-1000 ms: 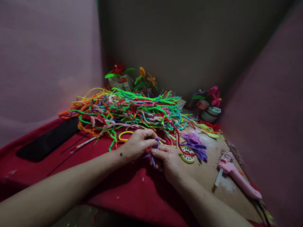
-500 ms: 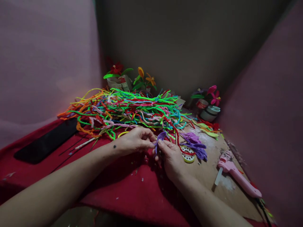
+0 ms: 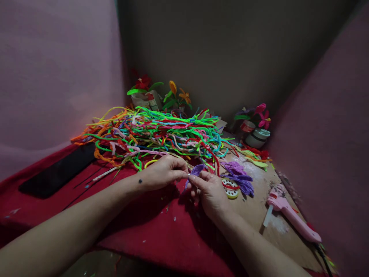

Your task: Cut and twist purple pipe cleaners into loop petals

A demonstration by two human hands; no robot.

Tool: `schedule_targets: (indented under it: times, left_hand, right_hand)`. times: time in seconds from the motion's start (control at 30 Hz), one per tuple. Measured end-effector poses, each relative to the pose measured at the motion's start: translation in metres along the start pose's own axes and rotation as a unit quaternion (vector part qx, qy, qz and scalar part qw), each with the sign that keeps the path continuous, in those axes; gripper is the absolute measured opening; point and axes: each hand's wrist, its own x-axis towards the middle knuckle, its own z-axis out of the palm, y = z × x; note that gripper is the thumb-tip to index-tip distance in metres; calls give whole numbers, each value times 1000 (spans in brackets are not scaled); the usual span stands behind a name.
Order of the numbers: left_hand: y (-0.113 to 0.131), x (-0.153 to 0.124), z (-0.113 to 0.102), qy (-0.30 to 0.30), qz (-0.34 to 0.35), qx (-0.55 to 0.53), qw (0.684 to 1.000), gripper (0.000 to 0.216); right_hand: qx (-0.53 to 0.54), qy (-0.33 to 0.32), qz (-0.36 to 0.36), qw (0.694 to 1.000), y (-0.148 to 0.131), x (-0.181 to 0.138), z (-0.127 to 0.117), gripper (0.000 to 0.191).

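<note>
Between my two hands is a purple pipe-cleaner petal (image 3: pixel 197 169), its broad loop rising above the fingertips and a thin end hanging below. My left hand (image 3: pixel 168 172) comes in from the left, thumb and forefinger pinched at the petal's near edge. My right hand (image 3: pixel 210 190) grips the petal's lower part between thumb and curled fingers. The fingertips of both hands nearly meet, and they hide part of the petal. Just right of my right hand lie a bundle of purple petals (image 3: pixel 243 184) and a yellow-rimmed spool (image 3: pixel 230 188) with a red strand across it.
A big heap of coloured pipe cleaners (image 3: pixel 164 132) spreads behind my hands. A pink glue gun (image 3: pixel 291 213) rests on the brown board (image 3: pixel 256 215) at right. A black flat object (image 3: pixel 57 171) lies left on the red cloth (image 3: pixel 161 238). Pipe-cleaner flowers (image 3: pixel 143 82) and a lidded jar (image 3: pixel 258 137) stand behind.
The purple petal has tipped over to the right and looks wider, less upright. The fingertips of both hands have come closer together around it. The view has shifted slightly.
</note>
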Motion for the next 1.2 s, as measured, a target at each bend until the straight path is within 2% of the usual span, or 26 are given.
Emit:
schedule_targets:
  times: [0.1,0.2,0.3,0.4,0.5,0.57,0.7,0.83,0.97,1.07,1.2]
  left_hand:
    - [-9,-3,7,35,99,139,985,17]
    - [-15,-5,13,60,144,197,968,16]
    - [-11,-3,15,90,105,119,983,14]
    - [-1,-1,13,97,-3,-62,993,12]
    - [3,0,13,32,-104,-230,967,26]
    - [2,0,14,-12,-128,-284,950,30]
    - [-5,-1,18,-40,-129,-324,936,27]
    - [-8,0,18,-23,-143,-350,925,25]
    - [-7,1,19,-28,-151,-348,925,22]
    - [-4,0,19,-31,-153,-340,927,22]
    - [-1,0,22,-16,-160,-339,927,19]
  right_hand:
    - [-6,3,13,1000,1,0,0,16]
    - [17,5,30,999,-1,0,-1,16]
    - [47,11,43,998,-3,1,0,18]
    - [71,31,31,997,-4,3,0,19]
    - [82,42,7,996,-2,4,-1,20]
    - [82,40,0,996,-1,4,-1,23]
    - [69,25,-4,997,0,4,0,26]
    - [57,18,-26,998,-2,2,-1,25]
    - [5,52,-70,996,-8,0,0,28]
    - [-22,72,-98,992,-12,-1,2,23]
    - [-14,61,-96,993,-10,1,1,17]
